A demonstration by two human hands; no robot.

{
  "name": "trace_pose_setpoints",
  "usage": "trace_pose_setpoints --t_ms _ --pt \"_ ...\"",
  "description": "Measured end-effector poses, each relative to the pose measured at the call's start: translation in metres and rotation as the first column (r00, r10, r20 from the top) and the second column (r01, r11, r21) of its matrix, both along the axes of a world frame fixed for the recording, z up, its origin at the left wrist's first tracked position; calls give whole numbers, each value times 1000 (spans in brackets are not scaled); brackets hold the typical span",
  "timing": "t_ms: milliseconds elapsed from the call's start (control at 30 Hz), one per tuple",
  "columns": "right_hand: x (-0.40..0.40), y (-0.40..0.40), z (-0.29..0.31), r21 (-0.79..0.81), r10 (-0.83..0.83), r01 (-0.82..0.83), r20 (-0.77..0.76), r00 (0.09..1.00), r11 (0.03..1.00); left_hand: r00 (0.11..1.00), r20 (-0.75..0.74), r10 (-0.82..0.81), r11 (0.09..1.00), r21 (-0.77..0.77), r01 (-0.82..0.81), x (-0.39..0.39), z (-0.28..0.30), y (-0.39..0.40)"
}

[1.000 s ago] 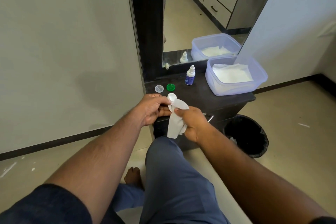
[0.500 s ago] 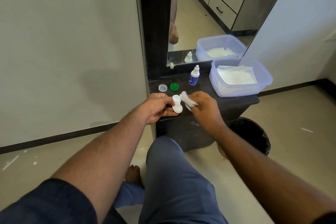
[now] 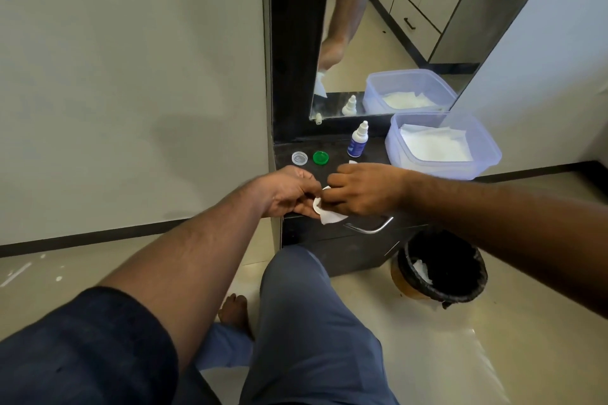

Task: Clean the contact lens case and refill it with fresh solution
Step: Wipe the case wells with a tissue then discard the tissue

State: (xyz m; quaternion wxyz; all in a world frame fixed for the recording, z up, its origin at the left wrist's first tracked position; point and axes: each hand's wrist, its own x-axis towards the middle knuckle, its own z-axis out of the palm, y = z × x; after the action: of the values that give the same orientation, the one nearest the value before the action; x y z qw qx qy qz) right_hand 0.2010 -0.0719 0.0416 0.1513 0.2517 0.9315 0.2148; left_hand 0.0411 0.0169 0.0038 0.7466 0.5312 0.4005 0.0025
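Right hand (image 3: 362,192) now over the case (image 3: 316,204), apparently pinching tissue (image 3: 332,216); left hand (image 3: 289,192) gripping case, mostly hidden.

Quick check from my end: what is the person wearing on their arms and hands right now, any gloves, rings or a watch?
Both hands, left hand and right hand, are bare, with no gloves. No ring or watch shows. The forearms are uncovered. A dark navy short sleeve covers the left upper arm; the right arm's sleeve lies outside the head view.
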Motion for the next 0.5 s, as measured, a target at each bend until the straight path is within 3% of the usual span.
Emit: trace_pose_setpoints --t_ms 200,367,433,500 --pt "2 3 1 -9 -11 11 -33 999 1000 999 9 -34 999 19 34 -1 0 -1" --pt "3 -15 -24 2 -180 185 -207 962 983 1000 4 -4 998 68 4 1 -2 -2" --pt "-4 -30 -37 -6 -306 320 -319 897 947 1000 6 13 996 87 -13 1 -4 -2" --pt "-20 -46 -50 -87 -479 499 -462 746 862 999 12 34 994 103 -35 1 -6 -3"
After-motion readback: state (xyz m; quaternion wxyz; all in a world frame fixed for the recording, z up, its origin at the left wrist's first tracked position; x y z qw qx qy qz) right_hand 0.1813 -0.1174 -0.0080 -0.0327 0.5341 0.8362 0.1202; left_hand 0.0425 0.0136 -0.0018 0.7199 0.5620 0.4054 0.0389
